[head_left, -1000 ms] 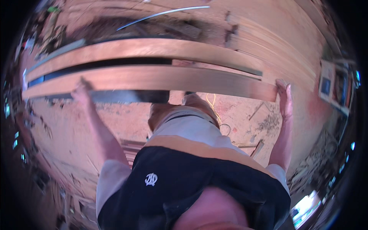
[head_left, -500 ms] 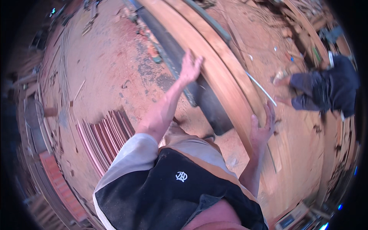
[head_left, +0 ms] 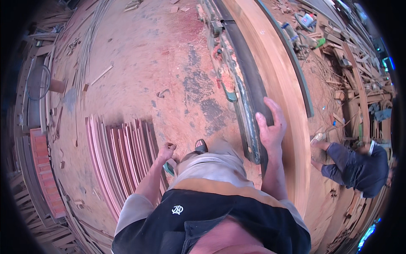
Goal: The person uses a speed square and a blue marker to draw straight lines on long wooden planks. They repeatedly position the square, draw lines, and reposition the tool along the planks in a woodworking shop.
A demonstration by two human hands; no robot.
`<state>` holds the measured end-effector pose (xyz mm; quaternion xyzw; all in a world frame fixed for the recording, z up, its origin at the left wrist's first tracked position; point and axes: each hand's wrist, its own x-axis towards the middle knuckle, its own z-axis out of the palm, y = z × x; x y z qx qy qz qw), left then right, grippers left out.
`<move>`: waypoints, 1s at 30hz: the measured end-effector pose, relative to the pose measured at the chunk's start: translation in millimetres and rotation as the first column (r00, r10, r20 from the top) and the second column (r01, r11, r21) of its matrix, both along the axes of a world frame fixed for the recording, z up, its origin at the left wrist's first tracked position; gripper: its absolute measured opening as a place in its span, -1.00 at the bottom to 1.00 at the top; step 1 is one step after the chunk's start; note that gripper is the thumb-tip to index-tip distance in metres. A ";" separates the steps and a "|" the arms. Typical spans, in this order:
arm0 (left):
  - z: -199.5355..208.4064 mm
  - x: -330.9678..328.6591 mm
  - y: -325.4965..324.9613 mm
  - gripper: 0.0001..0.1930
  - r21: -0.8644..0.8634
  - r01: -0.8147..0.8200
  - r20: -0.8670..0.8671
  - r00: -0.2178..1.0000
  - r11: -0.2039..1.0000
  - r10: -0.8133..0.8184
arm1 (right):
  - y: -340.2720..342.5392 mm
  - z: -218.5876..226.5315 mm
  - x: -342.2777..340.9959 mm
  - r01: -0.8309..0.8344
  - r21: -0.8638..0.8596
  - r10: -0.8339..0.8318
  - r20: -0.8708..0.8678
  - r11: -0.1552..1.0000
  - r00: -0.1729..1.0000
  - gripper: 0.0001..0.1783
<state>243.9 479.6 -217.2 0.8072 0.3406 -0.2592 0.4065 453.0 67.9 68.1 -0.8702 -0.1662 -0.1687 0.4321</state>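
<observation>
A long, light-brown wooden plank (head_left: 275,59) lies along a machine bed (head_left: 249,63) with a dark flat top, on my right. My right hand (head_left: 272,129) is over the plank's left edge, thumb and fingers apart, gripping nothing; I cannot tell whether it touches the wood. Down at my left, my left hand (head_left: 166,152) hangs with its fingers curled in, and nothing shows in it. Just past that hand is a stack of narrow reddish boards (head_left: 122,148) on the ground.
A person in dark clothes (head_left: 359,169) is bent over on the far side of the plank. Scrap wood (head_left: 347,80) is heaped at the far right. Thin strips (head_left: 84,55) lie on the dusty floor at left, near a reddish panelled piece (head_left: 44,169).
My left hand has come off the plank and dropped to my left side, its fingers curled. My view has turned left, so the machine and plank appear farther right. My right hand stays open.
</observation>
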 end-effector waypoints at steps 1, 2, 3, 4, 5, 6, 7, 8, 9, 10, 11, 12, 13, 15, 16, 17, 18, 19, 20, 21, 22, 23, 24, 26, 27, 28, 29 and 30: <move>1.4 9.7 9.2 -0.44 -0.003 -0.035 0.011 0.999 0.999 0.035 | 14.2 2.2 21.8 -0.019 -0.011 0.019 0.006 1.000 1.000 -0.48; 2.4 23.0 16.5 -0.40 -0.065 -0.099 -0.021 0.995 0.993 0.097 | 27.3 3.6 44.3 -0.032 -0.028 0.032 0.006 0.999 0.999 -0.48; 1.7 37.2 20.8 -0.41 -0.113 -0.120 -0.012 0.993 0.986 0.119 | 38.7 3.4 65.9 -0.040 -0.045 0.040 0.006 0.998 0.999 -0.48; -1.4 53.5 21.7 -0.42 -0.160 -0.151 -0.007 0.988 0.976 0.151 | 48.8 1.2 87.7 -0.034 -0.064 0.035 0.009 0.997 0.999 -0.48; -5.3 71.9 23.2 -0.43 -0.202 -0.192 -0.028 0.981 0.960 0.191 | 57.7 -2.8 110.8 -0.027 -0.082 0.028 0.014 0.996 1.000 -0.48; -9.1 89.0 25.3 -0.45 -0.267 -0.223 -0.018 0.974 0.938 0.227 | 64.9 -7.4 134.0 -0.017 -0.098 0.018 0.012 0.995 1.000 -0.48; -12.1 106.1 31.6 -0.46 -0.301 -0.209 0.027 0.973 0.931 0.227 | 69.7 -11.6 157.3 -0.008 -0.097 0.010 0.025 0.995 1.000 -0.47; -16.1 122.9 38.1 -0.48 -0.331 -0.209 0.041 0.971 0.920 0.235 | 73.8 -16.2 180.2 0.004 -0.094 -0.001 0.030 0.996 1.000 -0.47; -20.6 140.0 44.3 -0.49 -0.353 -0.215 0.045 0.968 0.911 0.246 | 76.9 -20.4 203.5 0.017 -0.091 -0.014 0.037 0.996 0.999 -0.46; -23.4 156.3 55.6 -0.52 -0.363 -0.217 0.061 0.965 0.906 0.255 | 79.1 -22.3 228.0 0.018 -0.051 -0.017 0.022 0.999 1.000 -0.44; -24.3 169.9 68.3 -0.52 -0.354 -0.250 0.065 0.955 0.901 0.291 | 81.0 -23.0 249.9 0.016 -0.015 -0.016 0.023 1.000 1.000 -0.44; -24.3 182.3 81.3 -0.52 -0.339 -0.296 0.062 0.940 0.893 0.335 | 83.3 -21.6 273.4 0.018 0.027 -0.018 0.013 0.999 1.000 -0.43; -25.3 194.0 93.1 -0.52 -0.309 -0.357 0.036 0.922 0.882 0.386 | 84.5 -19.3 297.0 0.018 0.067 -0.018 0.005 0.998 1.000 -0.43; -26.6 213.3 119.6 -0.49 -0.251 -0.382 0.000 0.919 0.889 0.395 | 88.1 -13.7 346.8 0.055 0.014 -0.056 0.032 0.998 0.998 -0.42; -28.7 224.9 132.2 -0.48 -0.234 -0.401 0.003 0.910 0.886 0.414 | 92.9 -13.0 373.0 0.069 -0.001 -0.069 0.056 0.998 0.996 -0.42; -30.9 229.8 142.3 -0.46 -0.214 -0.423 -0.006 0.902 0.881 0.431 | 98.3 -14.5 398.9 0.090 -0.028 -0.090 0.022 0.995 0.996 -0.41; -33.3 232.2 151.9 -0.45 -0.184 -0.460 -0.053 0.887 0.868 0.459 | 103.8 -16.8 426.3 0.104 -0.057 -0.105 -0.008 0.993 0.994 -0.40; -37.4 235.5 161.2 -0.45 -0.191 -0.451 -0.008 0.889 0.872 0.458 | 107.7 -21.4 450.7 0.119 -0.091 -0.123 -0.039 0.989 0.992 -0.38; -44.8 240.3 167.6 -0.46 -0.193 -0.457 0.006 0.884 0.868 0.467 | 110.2 -28.0 472.9 0.135 -0.142 -0.141 -0.034 0.981 0.989 -0.36; -53.2 248.0 175.7 -0.46 -0.198 -0.461 0.029 0.879 0.865 0.475 | 114.2 -35.0 497.3 0.153 -0.188 -0.159 -0.020 0.970 0.987 -0.34; -63.0 255.6 184.0 -0.46 -0.200 -0.452 0.020 0.885 0.869 0.465 | 117.4 -42.9 519.3 0.181 -0.234 -0.188 -0.009 0.955 0.982 -0.32; -73.3 264.9 193.4 -0.46 -0.198 -0.441 0.011 0.892 0.875 0.452 | 119.7 -51.7 539.3 0.218 -0.298 -0.218 0.032 0.929 0.975 -0.29; -82.9 273.4 203.8 -0.47 -0.170 -0.443 -0.050 0.896 0.880 0.441 | 121.5 -60.7 557.2 0.264 -0.361 -0.256 0.070 0.894 0.964 -0.27; -100.8 300.5 229.2 -0.45 -0.310 -0.527 -0.081 0.844 0.791 0.531 | 126.7 -76.8 590.8 0.353 -0.425 -0.334 0.122 0.833 0.935 -0.22; -108.7 318.9 243.2 -0.44 -0.333 -0.587 -0.164 0.807 0.738 0.567 | 129.2 -84.1 602.2 0.395 -0.430 -0.375 0.135 0.812 0.917 -0.20; -113.8 338.5 262.7 -0.41 -0.365 -0.561 -0.152 0.824 0.743 0.546 | 133.8 -91.9 611.4 0.455 -0.433 -0.442 0.137 0.779 0.887 -0.18; -116.0 366.1 286.7 -0.39 -0.355 -0.550 -0.190 0.835 0.756 0.517 | 139.9 -99.0 617.2 0.460 -0.391 -0.472 0.071 0.797 0.878 -0.17; -111.6 389.2 309.5 -0.39 -0.329 -0.385 -0.037 0.918 0.862 0.396 | 146.3 -104.3 623.8 0.496 -0.341 -0.525 0.008 0.798 0.851 -0.16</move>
